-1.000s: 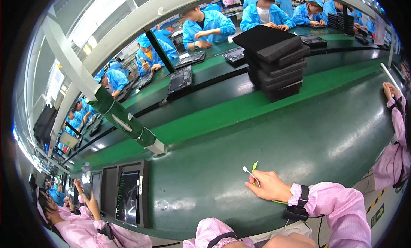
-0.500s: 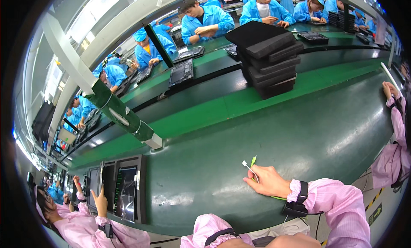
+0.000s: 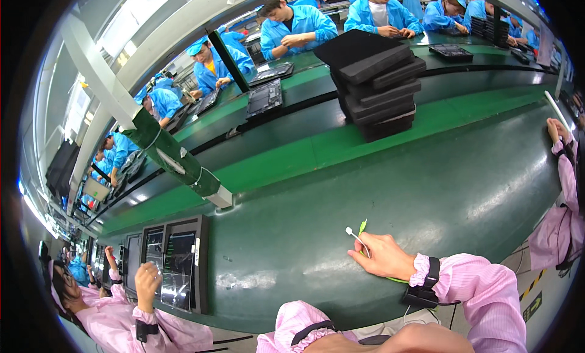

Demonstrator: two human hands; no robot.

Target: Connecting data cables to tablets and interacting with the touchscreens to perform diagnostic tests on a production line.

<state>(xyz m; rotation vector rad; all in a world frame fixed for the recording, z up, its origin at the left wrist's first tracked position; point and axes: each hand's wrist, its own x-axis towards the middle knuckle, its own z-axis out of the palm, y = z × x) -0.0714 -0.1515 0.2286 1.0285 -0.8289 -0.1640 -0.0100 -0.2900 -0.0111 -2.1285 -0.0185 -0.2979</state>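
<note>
Cables (image 3: 364, 225), white and green, jut from the right hand (image 3: 385, 256)'s pinch over the bench (image 3: 286, 243); a slackened grip could drop them. The left hand (image 3: 426, 339), cropped below, cannot be read.

electronics factory — blue-smocked workers (image 3: 314, 28), long green bench (image 3: 426, 188), flat devices (image 3: 264, 99)
</note>
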